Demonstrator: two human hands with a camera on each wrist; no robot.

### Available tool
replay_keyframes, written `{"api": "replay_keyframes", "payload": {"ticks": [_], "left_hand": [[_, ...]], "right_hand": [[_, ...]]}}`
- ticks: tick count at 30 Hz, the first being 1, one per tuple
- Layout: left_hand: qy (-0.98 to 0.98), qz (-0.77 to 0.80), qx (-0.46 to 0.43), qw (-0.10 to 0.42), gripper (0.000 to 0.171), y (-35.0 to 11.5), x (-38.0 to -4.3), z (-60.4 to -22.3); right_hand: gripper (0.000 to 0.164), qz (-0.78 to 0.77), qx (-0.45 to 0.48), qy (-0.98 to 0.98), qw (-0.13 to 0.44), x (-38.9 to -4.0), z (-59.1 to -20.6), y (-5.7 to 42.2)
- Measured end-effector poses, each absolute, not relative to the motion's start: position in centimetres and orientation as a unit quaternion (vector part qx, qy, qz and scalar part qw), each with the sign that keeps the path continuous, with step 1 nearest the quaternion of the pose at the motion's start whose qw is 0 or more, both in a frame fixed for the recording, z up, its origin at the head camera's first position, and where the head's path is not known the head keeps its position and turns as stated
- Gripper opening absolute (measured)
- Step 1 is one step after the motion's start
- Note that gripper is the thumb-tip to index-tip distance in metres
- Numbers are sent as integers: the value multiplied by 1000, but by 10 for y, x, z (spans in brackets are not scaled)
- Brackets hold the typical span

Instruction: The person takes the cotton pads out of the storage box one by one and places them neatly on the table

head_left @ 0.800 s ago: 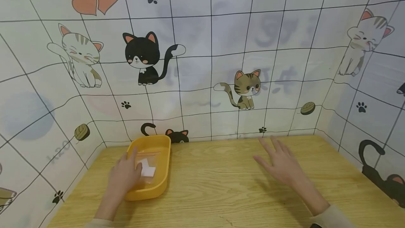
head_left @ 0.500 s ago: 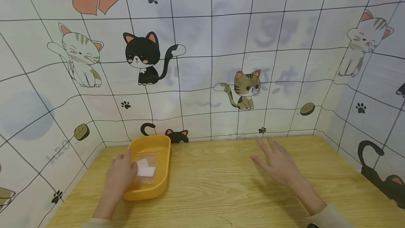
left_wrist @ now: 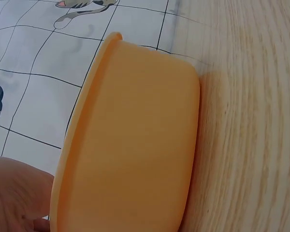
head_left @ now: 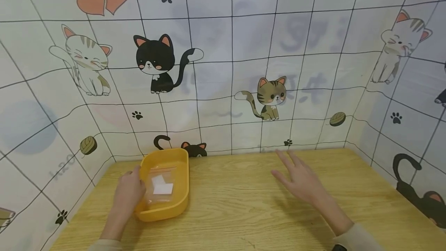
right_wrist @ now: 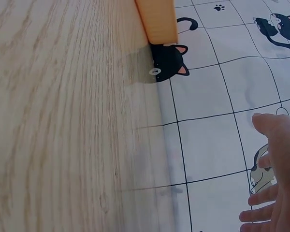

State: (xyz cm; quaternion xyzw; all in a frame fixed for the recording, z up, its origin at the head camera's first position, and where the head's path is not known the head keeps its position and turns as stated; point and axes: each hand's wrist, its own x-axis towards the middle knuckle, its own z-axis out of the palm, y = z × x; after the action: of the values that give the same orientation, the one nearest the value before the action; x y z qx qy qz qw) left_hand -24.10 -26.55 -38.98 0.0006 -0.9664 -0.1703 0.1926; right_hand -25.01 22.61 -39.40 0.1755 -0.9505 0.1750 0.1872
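Observation:
A yellow plastic tray [head_left: 185, 181] with rounded corners stands on the wooden table at the left in the head view. Inside it lies a clear zip bag [head_left: 156, 197] with white pieces [head_left: 162, 189] in or on it. My left hand [head_left: 128, 189] is at the tray's left rim, fingers bent over the edge and thumb on the inner side, gripping it. The left wrist view shows the tray's outer wall [left_wrist: 135, 140] with part of the hand [left_wrist: 19, 195] at the rim. My right hand [head_left: 304, 181] hovers over the table, fingers spread, holding nothing.
The light wooden table [head_left: 230, 208] runs back to a white wall cloth [head_left: 216, 80] with a black grid and printed cats. The cloth also covers both sides. The tray stands close to the back wall.
My left hand has drawn back from over the bag to the tray's left rim, its fingers bending there. The right hand has drifted slightly left, still spread.

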Motion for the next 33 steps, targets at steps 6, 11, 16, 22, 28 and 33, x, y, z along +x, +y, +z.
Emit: {"api": "replay_keyframes", "payload": {"ticks": [6, 11, 16, 22, 28, 33], "left_hand": [[-970, -172, 8, 173, 43, -267, -241, -389], [-969, -190, 12, 156, 27, -273, -245, -387], [-969, -208, 13, 132, 9, -277, -247, -387], [-964, -231, -1, 130, 18, -280, -247, -388], [-960, -254, -3, 118, 32, -283, -249, -390], [-957, -268, 1, 109, 36, -282, -249, -389]], "right_hand": [[70, 183, 176, -950, 180, -251, -395, 220], [69, 196, 178, -947, 181, -252, -395, 214], [69, 204, 181, -946, 178, -253, -395, 208], [68, 216, 191, -941, 176, -255, -396, 198], [68, 228, 193, -939, 172, -258, -397, 190], [69, 236, 195, -937, 171, -261, -396, 183]]}}
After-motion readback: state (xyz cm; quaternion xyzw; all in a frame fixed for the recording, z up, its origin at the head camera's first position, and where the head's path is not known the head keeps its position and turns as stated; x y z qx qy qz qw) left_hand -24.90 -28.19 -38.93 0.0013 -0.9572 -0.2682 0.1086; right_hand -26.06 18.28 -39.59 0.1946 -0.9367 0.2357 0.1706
